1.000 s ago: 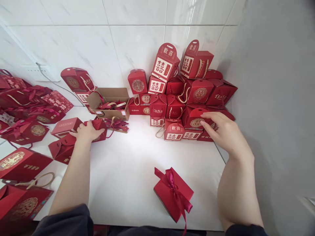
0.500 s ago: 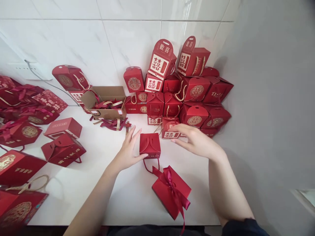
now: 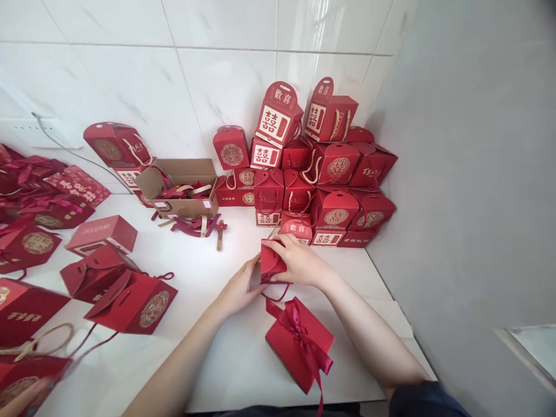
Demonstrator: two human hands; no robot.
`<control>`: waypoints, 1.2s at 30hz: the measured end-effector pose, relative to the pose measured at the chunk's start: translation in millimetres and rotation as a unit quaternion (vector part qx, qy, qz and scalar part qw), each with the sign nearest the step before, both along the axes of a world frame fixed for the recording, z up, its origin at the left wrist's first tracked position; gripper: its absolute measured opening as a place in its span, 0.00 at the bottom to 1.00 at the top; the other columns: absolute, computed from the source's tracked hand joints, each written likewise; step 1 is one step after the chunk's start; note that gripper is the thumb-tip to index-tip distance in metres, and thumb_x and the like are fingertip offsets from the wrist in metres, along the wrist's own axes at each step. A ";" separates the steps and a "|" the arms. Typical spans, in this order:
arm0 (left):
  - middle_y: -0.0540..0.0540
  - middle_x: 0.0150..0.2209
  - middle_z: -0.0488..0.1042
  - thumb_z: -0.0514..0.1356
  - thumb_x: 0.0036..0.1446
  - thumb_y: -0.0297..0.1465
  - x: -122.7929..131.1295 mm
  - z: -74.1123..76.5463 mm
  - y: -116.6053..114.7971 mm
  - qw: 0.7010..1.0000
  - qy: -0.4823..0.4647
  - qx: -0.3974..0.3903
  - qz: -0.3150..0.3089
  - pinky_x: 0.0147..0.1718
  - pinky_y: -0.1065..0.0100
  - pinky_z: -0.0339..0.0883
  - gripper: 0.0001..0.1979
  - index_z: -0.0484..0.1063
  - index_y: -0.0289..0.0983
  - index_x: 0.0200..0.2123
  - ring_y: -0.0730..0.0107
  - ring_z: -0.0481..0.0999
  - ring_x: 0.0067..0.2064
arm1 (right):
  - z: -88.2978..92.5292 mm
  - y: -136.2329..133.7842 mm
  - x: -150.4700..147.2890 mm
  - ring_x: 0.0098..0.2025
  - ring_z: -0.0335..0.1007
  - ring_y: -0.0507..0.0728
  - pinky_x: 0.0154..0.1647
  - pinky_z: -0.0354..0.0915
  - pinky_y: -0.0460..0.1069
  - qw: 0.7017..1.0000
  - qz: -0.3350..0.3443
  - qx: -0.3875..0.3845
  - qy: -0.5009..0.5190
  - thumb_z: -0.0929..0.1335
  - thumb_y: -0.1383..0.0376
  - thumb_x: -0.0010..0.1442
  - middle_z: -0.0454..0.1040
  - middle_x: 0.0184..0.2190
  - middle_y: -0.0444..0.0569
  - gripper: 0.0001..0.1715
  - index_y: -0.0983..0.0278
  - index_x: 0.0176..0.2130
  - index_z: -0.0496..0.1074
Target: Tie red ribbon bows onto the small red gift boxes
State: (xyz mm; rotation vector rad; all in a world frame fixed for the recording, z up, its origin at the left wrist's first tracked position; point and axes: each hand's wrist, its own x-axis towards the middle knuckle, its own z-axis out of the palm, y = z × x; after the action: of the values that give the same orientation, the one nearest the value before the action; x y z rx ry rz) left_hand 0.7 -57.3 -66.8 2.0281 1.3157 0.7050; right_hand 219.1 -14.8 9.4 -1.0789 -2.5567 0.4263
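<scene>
In the head view, the right hand (image 3: 304, 263), which half a second ago hovered apart over the stacked boxes (image 3: 336, 211), has come across and down onto the small red box (image 3: 270, 260); its grip is partly closed, fingers over the top and far edge. The left hand (image 3: 241, 286) lies along the box's left side, half curled, thumb near the front; whether it pinches or merely steadies is hard to tell. The box sits on the worktop (image 3: 226, 370) in front of the stack, just beyond the bow-tied box (image 3: 319, 330), its cord loop (image 3: 276, 300) hanging toward it. So the box now appears to be under two-handed control. At left, a loosely lidded box (image 3: 125, 304) has newly appeared, and a blurred hand (image 3: 26, 399), probably a co-worker's, shows at the lower corner.
</scene>
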 end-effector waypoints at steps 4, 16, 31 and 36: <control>0.40 0.66 0.58 0.61 0.58 0.40 -3.3 0.1 1.5 0.999 0.006 0.031 0.009 0.62 0.52 0.58 0.39 0.46 0.43 0.67 0.53 0.60 0.65 | 52.8 -2.6 25.8 0.62 0.57 0.65 0.62 0.60 0.62 0.996 0.030 0.062 0.063 0.74 0.54 0.52 0.61 0.61 0.54 0.49 0.54 0.66 0.54; 0.40 0.68 0.53 0.54 0.62 0.45 10.7 -17.9 6.4 0.980 0.169 0.068 -0.081 0.68 0.49 0.43 0.31 0.55 0.42 0.66 0.58 0.51 0.70 | 115.5 149.5 59.7 0.67 0.52 0.67 0.65 0.30 0.77 0.960 -0.069 0.267 -0.054 0.61 0.56 0.67 0.64 0.63 0.52 0.28 0.57 0.64 0.59; 0.24 0.55 0.66 0.49 0.61 0.50 -74.2 91.8 -48.5 0.832 0.323 0.107 0.439 0.48 0.37 0.62 0.37 0.56 0.28 0.63 0.30 0.65 0.56 | 68.9 29.6 40.7 0.71 0.34 0.75 0.63 0.42 0.77 0.919 -0.218 0.297 0.143 0.62 0.52 0.65 0.38 0.71 0.55 0.39 0.55 0.69 0.45; 0.20 0.55 0.63 0.50 0.52 0.60 -128.0 97.5 -65.1 0.799 0.388 -0.059 0.456 0.45 0.40 0.63 0.52 0.49 0.24 0.65 0.25 0.63 0.56 | 47.0 22.9 55.5 0.70 0.42 0.68 0.66 0.50 0.68 0.917 -0.219 0.245 0.228 0.64 0.53 0.63 0.47 0.69 0.55 0.36 0.55 0.66 0.51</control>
State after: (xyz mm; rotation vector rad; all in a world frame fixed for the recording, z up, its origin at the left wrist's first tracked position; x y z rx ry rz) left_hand -127.3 -122.4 30.7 1.5006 2.8134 0.0823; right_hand 274.6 8.1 56.4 -1.1428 -1.7999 -0.0787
